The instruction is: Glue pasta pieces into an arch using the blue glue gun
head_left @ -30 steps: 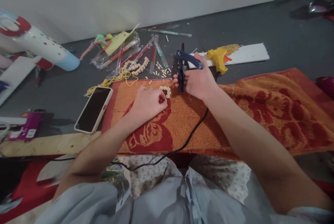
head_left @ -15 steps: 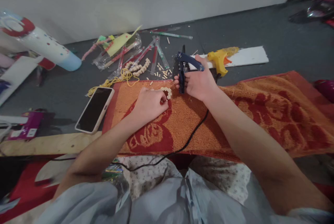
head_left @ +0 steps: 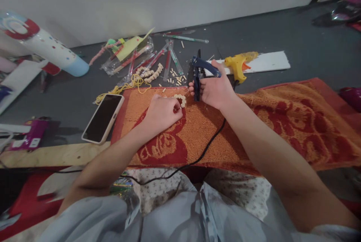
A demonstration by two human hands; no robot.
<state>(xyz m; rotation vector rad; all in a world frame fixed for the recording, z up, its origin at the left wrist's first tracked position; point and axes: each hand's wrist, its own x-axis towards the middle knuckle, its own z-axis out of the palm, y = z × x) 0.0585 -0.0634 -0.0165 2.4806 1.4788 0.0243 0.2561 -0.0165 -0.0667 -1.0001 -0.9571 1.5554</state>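
Note:
My left hand (head_left: 163, 112) rests on the orange and red towel (head_left: 205, 133), thumb and fingertips pinched at the lower end of a curved strip of small pale beads (head_left: 182, 98). My right hand (head_left: 214, 88) has its fingers wrapped round a dark blue hand tool (head_left: 196, 78), which stands roughly upright at the towel's back edge; its blue lever (head_left: 207, 65) angles out over the hand. Small pale pieces (head_left: 177, 79) lie scattered on the dark table just left of the tool.
Behind lie a yellow glue gun (head_left: 238, 65) on a white board (head_left: 270, 61), plastic-wrapped sticks (head_left: 167, 59), and yellow string (head_left: 137, 81) beside a pale beaded strip (head_left: 155, 73). A phone (head_left: 103, 118) and a bottle (head_left: 56, 48) are at left. A black cable (head_left: 205, 150) crosses the towel.

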